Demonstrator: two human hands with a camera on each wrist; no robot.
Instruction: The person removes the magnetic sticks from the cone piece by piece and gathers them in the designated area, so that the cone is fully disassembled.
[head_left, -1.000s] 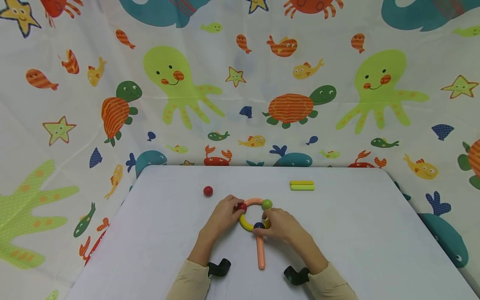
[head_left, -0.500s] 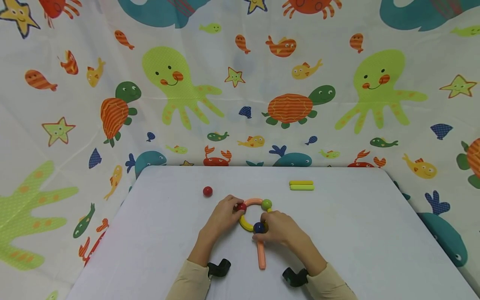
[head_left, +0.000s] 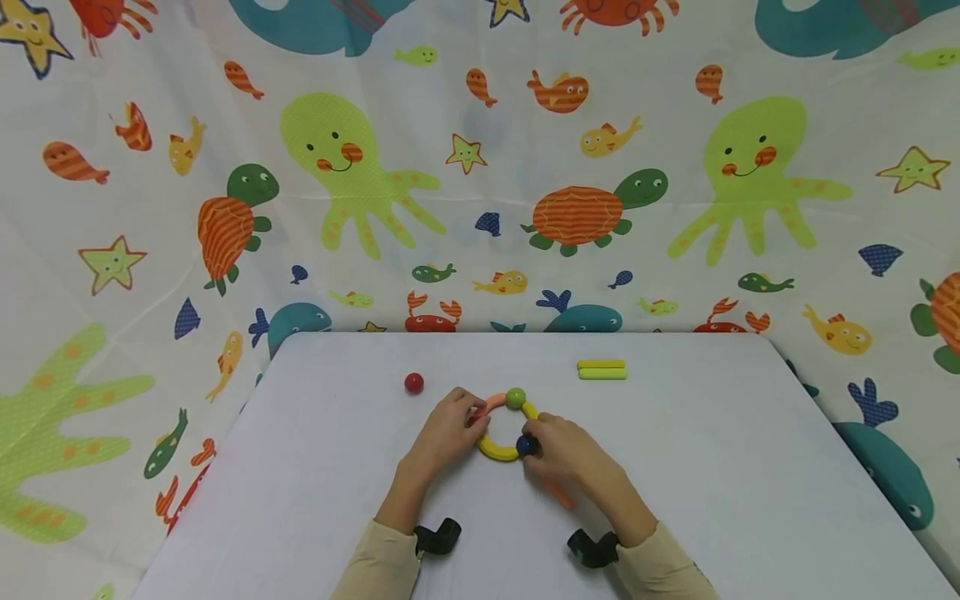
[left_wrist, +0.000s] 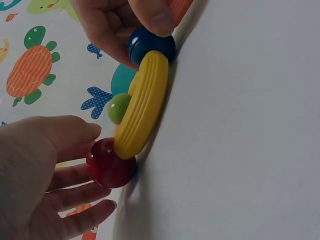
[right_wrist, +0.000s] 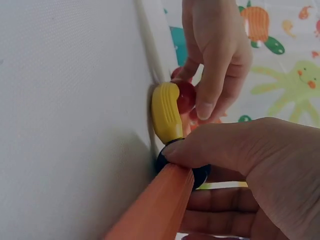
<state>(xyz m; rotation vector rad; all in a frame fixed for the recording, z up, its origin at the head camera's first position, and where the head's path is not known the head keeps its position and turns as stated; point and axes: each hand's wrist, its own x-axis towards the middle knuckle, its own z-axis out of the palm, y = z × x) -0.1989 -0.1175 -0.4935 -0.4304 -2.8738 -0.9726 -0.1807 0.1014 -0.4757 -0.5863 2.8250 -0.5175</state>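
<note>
A ring of curved rods and balls lies on the table between the two hands. My left hand [head_left: 446,429] pinches its red ball [left_wrist: 107,167]. Opposite, the right hand [head_left: 568,452] grips the blue ball [head_left: 527,445], thumb laid over it in the right wrist view. A yellow curved rod [left_wrist: 142,107] joins these two balls. At the ring's far side sits a green ball [head_left: 515,398], between an orange curved rod [head_left: 495,401] and a second yellow one [head_left: 530,410]. From the blue ball an orange straight rod [right_wrist: 155,205] sticks out, partly hidden under the right hand in the head view.
A loose red ball [head_left: 414,383] lies beyond the left hand. Two short rods, yellow [head_left: 602,364] and lime green [head_left: 602,374], lie side by side at the back right. Behind the white table [head_left: 712,467] hangs a sea-animal cloth [head_left: 480,167].
The ring has turned anticlockwise: its green ball shifted left and its blue ball right. The orange straight rod swung from pointing at the person to slanting lower right. Both hands keep their hold.
</note>
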